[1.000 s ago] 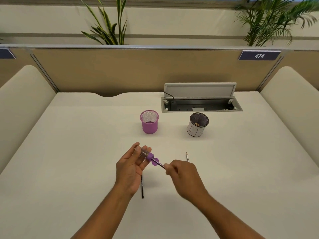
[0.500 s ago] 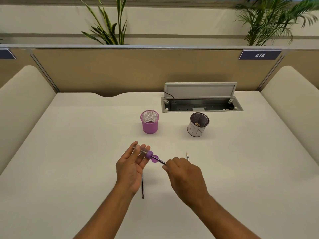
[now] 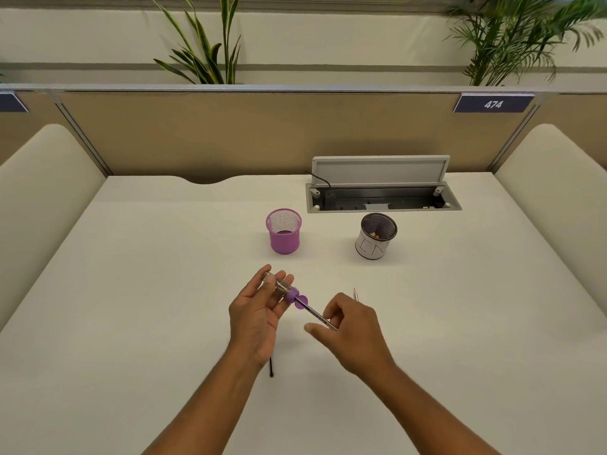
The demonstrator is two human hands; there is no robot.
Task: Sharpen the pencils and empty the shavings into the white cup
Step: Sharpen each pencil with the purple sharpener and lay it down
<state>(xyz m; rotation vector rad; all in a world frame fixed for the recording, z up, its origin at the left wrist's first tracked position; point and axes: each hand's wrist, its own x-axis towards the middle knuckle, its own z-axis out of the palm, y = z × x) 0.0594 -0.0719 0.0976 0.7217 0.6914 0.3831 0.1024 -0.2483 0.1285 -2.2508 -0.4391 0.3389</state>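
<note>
My left hand holds a pencil sharpener with a clear shavings tube and a purple cap, above the middle of the desk. A dark pencil is stuck into the purple end, and my right hand pinches its shaft. Another pencil lies on the desk, mostly hidden under my left hand. A third pencil shows only its tip behind my right hand. The white cup with a dark mesh inside stands farther back on the right, with a few shavings at its bottom.
A purple mesh cup stands left of the white cup. Behind them an open cable hatch is sunk into the white desk. A tan partition closes the back, and padded side panels flank the desk.
My right hand has turned on the pencil, and its fingers have shifted along the shaft. The left hand and sharpener stay in about the same place.
</note>
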